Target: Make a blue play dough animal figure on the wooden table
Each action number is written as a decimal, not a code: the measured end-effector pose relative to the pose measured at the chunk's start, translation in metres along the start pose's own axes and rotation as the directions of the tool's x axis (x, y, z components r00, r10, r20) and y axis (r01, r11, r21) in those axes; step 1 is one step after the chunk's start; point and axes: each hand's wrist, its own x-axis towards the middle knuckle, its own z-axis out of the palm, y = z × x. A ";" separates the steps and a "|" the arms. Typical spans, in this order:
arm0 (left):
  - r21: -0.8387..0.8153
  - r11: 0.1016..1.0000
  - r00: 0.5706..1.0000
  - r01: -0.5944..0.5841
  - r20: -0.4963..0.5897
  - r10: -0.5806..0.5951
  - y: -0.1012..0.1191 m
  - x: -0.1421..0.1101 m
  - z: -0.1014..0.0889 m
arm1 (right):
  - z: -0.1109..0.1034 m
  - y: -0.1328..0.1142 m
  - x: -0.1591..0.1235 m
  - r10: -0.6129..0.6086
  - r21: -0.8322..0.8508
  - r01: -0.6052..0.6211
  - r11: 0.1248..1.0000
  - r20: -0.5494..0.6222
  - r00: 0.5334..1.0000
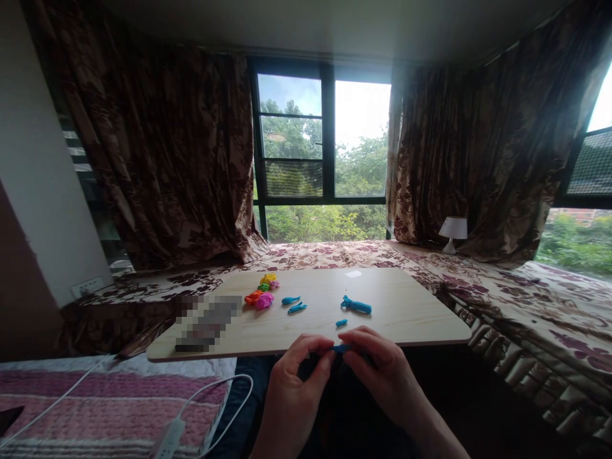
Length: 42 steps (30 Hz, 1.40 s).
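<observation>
Between the fingertips of both hands is a small piece of blue modelling clay (340, 349), held just off the near edge of the wooden tabletop (406, 331). My left hand (303, 366) pinches its left end, and my right hand (375, 357) closes round the right end, hiding part of it. Beyond them lies a short blue clay bit (341, 323). Farther back is a thicker blue clay roll (357, 306) with a lumpy left end. To the left rest two tapered blue clay pieces (291, 300), close together.
Crumpled colourful lumps (264, 299) in yellow, green, orange and pink sit at the table's back left. A pixelated dark object (209, 324) lies at the left. A power strip (169, 440) with a white cable is on the striped bedding. A small lamp (452, 233) stands by the curtain.
</observation>
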 end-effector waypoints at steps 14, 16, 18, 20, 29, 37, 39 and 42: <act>-0.292 0.904 0.949 0.314 0.125 -0.289 0.002 -0.001 0.003 | -0.003 -0.002 0.002 -0.052 -0.021 0.053 0.998 0.011 0.999; -0.340 0.869 0.933 0.359 0.119 -0.339 0.005 -0.002 0.004 | -0.004 -0.002 0.003 -0.066 -0.039 0.067 0.997 0.024 0.998; -0.371 0.851 0.928 0.371 0.115 -0.354 0.009 -0.003 0.004 | -0.004 -0.003 0.003 -0.075 -0.045 0.076 0.996 0.030 0.997; -0.391 0.838 0.924 0.381 0.123 -0.362 0.012 -0.003 0.004 | -0.004 -0.003 0.004 -0.074 -0.043 0.075 0.996 0.028 0.997; -0.446 0.777 0.895 0.445 0.193 -0.402 0.013 -0.004 0.005 | -0.004 -0.004 0.002 -0.050 -0.013 0.050 0.999 0.025 0.998; -0.427 0.788 0.896 0.443 0.223 -0.383 0.012 -0.006 0.005 | -0.004 -0.004 0.003 -0.073 -0.043 0.075 0.996 0.029 0.997; -0.446 0.778 0.897 0.442 0.229 -0.378 0.009 -0.006 0.006 | -0.003 -0.004 0.003 -0.075 -0.047 0.076 0.996 0.028 0.997; -0.515 0.721 0.886 0.464 0.268 -0.379 0.005 -0.006 0.008 | -0.002 -0.005 0.002 -0.077 -0.040 0.079 0.996 0.035 0.996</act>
